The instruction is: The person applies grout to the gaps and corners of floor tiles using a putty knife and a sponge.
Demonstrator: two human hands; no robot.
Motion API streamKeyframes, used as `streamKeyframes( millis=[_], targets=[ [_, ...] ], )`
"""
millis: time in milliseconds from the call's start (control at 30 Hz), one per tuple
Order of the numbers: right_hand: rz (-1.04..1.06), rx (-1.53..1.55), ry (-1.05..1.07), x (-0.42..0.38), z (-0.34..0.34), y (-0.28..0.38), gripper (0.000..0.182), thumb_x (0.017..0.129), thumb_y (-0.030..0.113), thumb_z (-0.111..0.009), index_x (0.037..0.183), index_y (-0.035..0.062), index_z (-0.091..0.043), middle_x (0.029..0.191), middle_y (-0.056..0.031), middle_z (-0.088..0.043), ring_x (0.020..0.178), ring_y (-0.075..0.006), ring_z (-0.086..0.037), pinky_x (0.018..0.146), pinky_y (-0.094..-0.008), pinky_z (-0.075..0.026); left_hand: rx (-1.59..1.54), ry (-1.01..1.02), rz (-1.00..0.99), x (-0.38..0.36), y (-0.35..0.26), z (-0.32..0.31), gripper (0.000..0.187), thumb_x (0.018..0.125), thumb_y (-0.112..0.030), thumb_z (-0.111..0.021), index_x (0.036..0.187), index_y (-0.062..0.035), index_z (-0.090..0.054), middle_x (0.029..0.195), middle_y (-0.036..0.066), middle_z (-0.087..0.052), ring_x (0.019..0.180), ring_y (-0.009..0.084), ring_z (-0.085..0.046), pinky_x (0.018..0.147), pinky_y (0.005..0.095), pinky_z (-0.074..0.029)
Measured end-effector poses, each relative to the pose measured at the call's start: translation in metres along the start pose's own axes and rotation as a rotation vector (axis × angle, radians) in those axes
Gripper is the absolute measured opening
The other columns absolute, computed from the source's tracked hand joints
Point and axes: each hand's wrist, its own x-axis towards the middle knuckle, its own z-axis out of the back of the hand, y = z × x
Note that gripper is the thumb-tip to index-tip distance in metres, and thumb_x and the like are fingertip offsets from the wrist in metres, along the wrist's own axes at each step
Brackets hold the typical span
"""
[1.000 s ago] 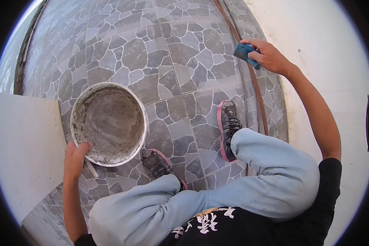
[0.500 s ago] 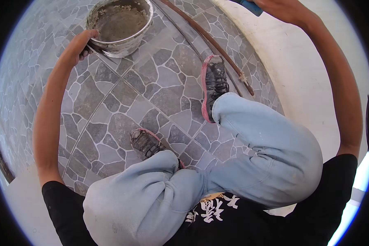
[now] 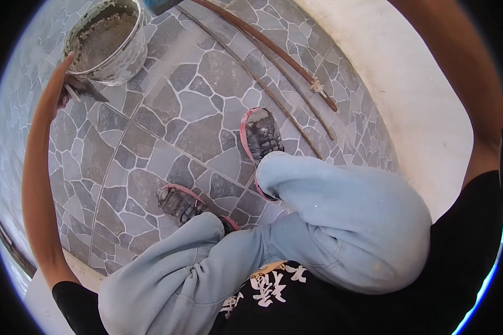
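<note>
At the upper left is my left hand (image 3: 65, 92), its thumb up against the rim of a white, mortar-smeared bucket (image 3: 123, 61). Its fingers are closed around a scraper whose flat grey blade (image 3: 95, 94) points right, below the bucket. Grey wet-looking mortar (image 3: 103, 42) lies inside the bucket. My right forearm (image 3: 452, 50) reaches up out of the frame, so that hand is hidden. Part of a blue object (image 3: 161, 4) shows at the top edge beside the bucket; what holds it is out of view.
Several rusty rods (image 3: 257, 50) lie on the stone-patterned tile floor (image 3: 167, 123), right of the bucket. My two dirty shoes (image 3: 260, 134) rest on the tiles. A pale surface (image 3: 397, 84) curves along the right side.
The bucket and my left hand appear farther left, and the rods and shoes have shifted in view too. My right hand, earlier at the top with a blue object, has left the frame.
</note>
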Motion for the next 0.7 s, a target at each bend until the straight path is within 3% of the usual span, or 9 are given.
streamKeyframes(
  millis=[133, 267, 367, 400, 433, 467, 567, 600, 700],
  targets=[
    [0.123, -0.076, -0.168, 0.082, 0.002, -0.007, 0.047, 0.097, 0.029, -0.046, 0.132, 0.0014, -0.063, 0.130, -0.0243, -0.064, 0.119, -0.0361, -0.062, 0.101, -0.0417, -0.051, 0.425, -0.226, 0.044, -0.029, -0.007, 0.059, 0.101, 0.087, -0.085, -0.042, 0.061, 0.0106, -0.066, 0.048, 0.015, -0.053, 0.035, 0.0219, -0.050, 0.037, 0.0359, -0.040],
    [0.400, 0.143, -0.708, 0.196, 0.021, 0.013, 0.040, 0.089, 0.024, -0.049, 0.120, 0.0091, -0.070, 0.122, -0.0225, -0.068, 0.110, -0.0379, -0.067, 0.097, -0.0487, -0.050, 0.707, -0.265, 0.200, -0.099, -0.031, 0.129, 0.065, 0.092, -0.052, -0.062, 0.067, 0.0076, -0.069, 0.053, 0.017, -0.061, 0.044, 0.0273, -0.062, 0.045, 0.0400, -0.049],
    [0.351, 0.467, -0.305, 0.228, 0.025, 0.046, 0.034, 0.085, 0.017, -0.055, 0.112, 0.0072, -0.073, 0.108, -0.0157, -0.074, 0.103, -0.0351, -0.070, 0.084, -0.0433, -0.056, 0.993, -0.532, 0.257, -0.128, -0.045, 0.164, 0.050, 0.094, -0.036, -0.062, 0.064, 0.0032, -0.067, 0.058, 0.018, -0.065, 0.053, 0.0294, -0.068, 0.063, 0.0443, -0.055],
    [0.544, 0.157, -0.223, 0.323, 0.009, 0.044, 0.042, 0.087, 0.018, -0.051, 0.124, 0.0098, -0.070, 0.110, -0.0168, -0.072, 0.091, -0.0297, -0.072, 0.074, -0.0383, -0.059, 0.969, -0.563, 0.252, -0.138, -0.042, 0.178, 0.049, 0.095, -0.035, -0.063, 0.065, 0.0042, -0.067, 0.057, 0.019, -0.064, 0.053, 0.0303, -0.068, 0.062, 0.0442, -0.054],
    [0.455, 0.048, -0.036, 0.347, 0.008, 0.059, 0.025, 0.075, 0.015, -0.070, 0.098, 0.0124, -0.079, 0.112, -0.0147, -0.074, 0.101, -0.0305, -0.070, 0.085, -0.0418, -0.056, 0.877, -0.613, 0.240, -0.151, -0.047, 0.181, 0.050, 0.094, -0.034, -0.063, 0.064, 0.0048, -0.066, 0.056, 0.020, -0.063, 0.052, 0.0299, -0.068, 0.062, 0.0449, -0.054],
    [0.401, -0.036, 0.029, 0.348, 0.004, 0.065, 0.032, 0.077, 0.020, -0.070, 0.106, 0.0102, -0.078, 0.121, -0.0137, -0.072, 0.109, -0.0281, -0.069, 0.094, -0.0423, -0.054, 0.818, -0.649, 0.258, -0.157, -0.045, 0.188, 0.050, 0.094, -0.035, -0.064, 0.064, 0.0050, -0.067, 0.055, 0.019, -0.062, 0.049, 0.0287, -0.066, 0.062, 0.0444, -0.054],
    [0.276, 0.050, -0.238, 0.394, -0.067, 0.054, 0.047, 0.083, 0.027, -0.065, 0.127, 0.0124, -0.071, 0.129, -0.0101, -0.070, 0.116, -0.0227, -0.067, 0.098, -0.0364, -0.053, 0.587, -0.720, 0.228, -0.166, -0.025, 0.192, 0.050, 0.095, -0.036, -0.064, 0.067, 0.0054, -0.070, 0.052, 0.015, -0.061, 0.042, 0.0214, -0.060, 0.047, 0.0370, -0.050],
    [0.002, 0.095, -0.618, 0.442, -0.109, 0.087, 0.046, 0.088, 0.020, -0.056, 0.131, 0.0091, -0.069, 0.140, -0.0131, -0.063, 0.130, -0.0279, -0.060, 0.107, -0.0445, -0.047, 0.487, -0.730, 0.222, -0.161, -0.006, 0.194, 0.051, 0.096, -0.037, -0.062, 0.067, 0.0047, -0.070, 0.052, 0.013, -0.061, 0.040, 0.0197, -0.058, 0.042, 0.0347, -0.047],
    [-0.005, 0.197, -0.593, 0.427, -0.086, 0.040, 0.046, 0.088, 0.021, -0.055, 0.130, 0.0100, -0.069, 0.139, -0.0121, -0.063, 0.128, -0.0281, -0.061, 0.105, -0.0445, -0.048, -0.009, -0.848, 0.154, -0.143, 0.051, 0.155, 0.048, 0.095, -0.036, -0.062, 0.070, 0.0037, -0.070, 0.053, 0.010, -0.060, 0.040, 0.0161, -0.056, 0.038, 0.0307, -0.042]
  ],
)
